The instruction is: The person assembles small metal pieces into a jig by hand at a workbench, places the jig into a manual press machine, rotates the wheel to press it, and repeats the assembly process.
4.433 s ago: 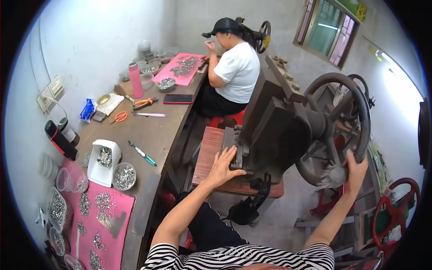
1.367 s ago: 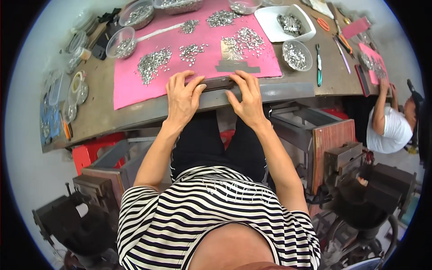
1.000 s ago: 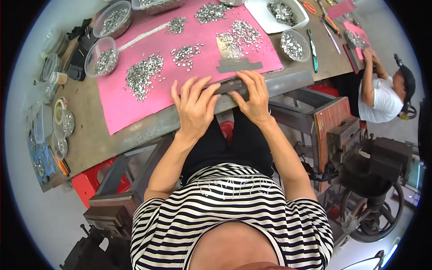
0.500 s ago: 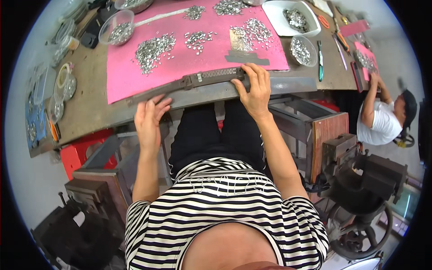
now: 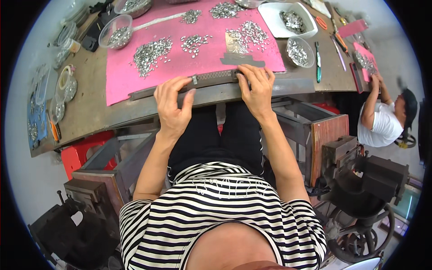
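Note:
A long dark metal bar (image 5: 148,93) lies along the front edge of the workbench. Set in it is a row of small silvery links (image 5: 215,75), with a shiny silvery piece (image 5: 195,80) at the row's left end. My left hand (image 5: 172,105) grips the bar just left of that piece, fingers curled over the far side and thumb on the near side. At the bar's right end, my right hand (image 5: 257,92) holds it between thumb and bent fingers. Parts of the bar under both hands are hidden.
Beyond the bar, a pink mat (image 5: 121,85) carries several heaps of small metal pieces (image 5: 150,56). A clear bowl (image 5: 128,22) and a white tray (image 5: 267,18) hold more. Pliers (image 5: 342,42) lie at the right. A co-worker (image 5: 382,117) sits there, hands on another pink mat.
My left hand has moved right along the bar and closed round it near the links. My right hand stays at the right end, its fingers shifted slightly.

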